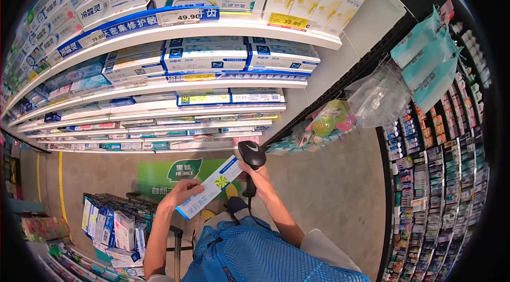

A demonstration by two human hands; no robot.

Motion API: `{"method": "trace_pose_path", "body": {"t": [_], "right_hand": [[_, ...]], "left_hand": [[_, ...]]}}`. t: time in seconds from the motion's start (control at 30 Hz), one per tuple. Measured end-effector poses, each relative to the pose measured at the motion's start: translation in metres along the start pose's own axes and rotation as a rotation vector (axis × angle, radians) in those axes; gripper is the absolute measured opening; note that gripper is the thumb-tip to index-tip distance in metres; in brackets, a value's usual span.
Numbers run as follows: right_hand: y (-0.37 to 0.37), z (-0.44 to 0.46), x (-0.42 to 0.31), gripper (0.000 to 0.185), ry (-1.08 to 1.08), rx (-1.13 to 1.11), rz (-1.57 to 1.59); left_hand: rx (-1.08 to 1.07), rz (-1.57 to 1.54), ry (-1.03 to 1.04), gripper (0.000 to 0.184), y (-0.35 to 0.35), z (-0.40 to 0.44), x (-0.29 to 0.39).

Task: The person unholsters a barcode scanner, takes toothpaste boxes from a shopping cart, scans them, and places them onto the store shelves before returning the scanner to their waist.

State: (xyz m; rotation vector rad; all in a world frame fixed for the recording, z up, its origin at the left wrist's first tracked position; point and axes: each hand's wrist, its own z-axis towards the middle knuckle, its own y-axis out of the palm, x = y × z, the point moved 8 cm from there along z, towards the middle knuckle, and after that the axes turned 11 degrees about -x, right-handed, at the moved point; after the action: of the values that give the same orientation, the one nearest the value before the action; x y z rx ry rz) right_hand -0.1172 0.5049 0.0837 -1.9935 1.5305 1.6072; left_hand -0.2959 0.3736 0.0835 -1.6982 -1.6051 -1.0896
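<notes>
A long white toothpaste box (212, 188) with blue ends and a green motif is held at a slant in front of my body. My left hand (184, 194) is closed on its lower end, the thumb lying on the printed face. My right hand (258, 177) is wrapped around a black handheld barcode scanner (252, 155), whose head points up towards the shelves. The upper end of the box meets the fingers of my right hand; whether they also grip it I cannot tell. A dark cable seems to hang from the scanner's handle.
White shelves (223, 31) full of toothpaste boxes stand ahead. At lower left is a black wire basket (133, 200) holding several boxes (124, 230). Clear plastic packaging (380, 96) hangs on the right, beside another stocked shelf (435, 191). A green floor sticker (154, 173) lies ahead.
</notes>
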Motion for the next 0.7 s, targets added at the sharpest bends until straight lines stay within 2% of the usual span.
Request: {"method": "trace_pose_path", "body": {"t": [0.07,0.23,0.7], "right_hand": [[0.000,-0.005,0.005,0.026,0.001,0.008,-0.004],[0.008,-0.016,0.017,0.030,-0.023,-0.053,0.007],[0.028,-0.069,0.052,0.035,0.026,0.005,-0.053]], "left_hand": [[0.010,-0.006,-0.045,0.033,0.001,-0.006,-0.004],[-0.013,-0.001,-0.003,0.032,0.003,-0.020,-0.019],[-0.040,-0.078,0.060,0.031,0.025,-0.064,-0.059]]}}
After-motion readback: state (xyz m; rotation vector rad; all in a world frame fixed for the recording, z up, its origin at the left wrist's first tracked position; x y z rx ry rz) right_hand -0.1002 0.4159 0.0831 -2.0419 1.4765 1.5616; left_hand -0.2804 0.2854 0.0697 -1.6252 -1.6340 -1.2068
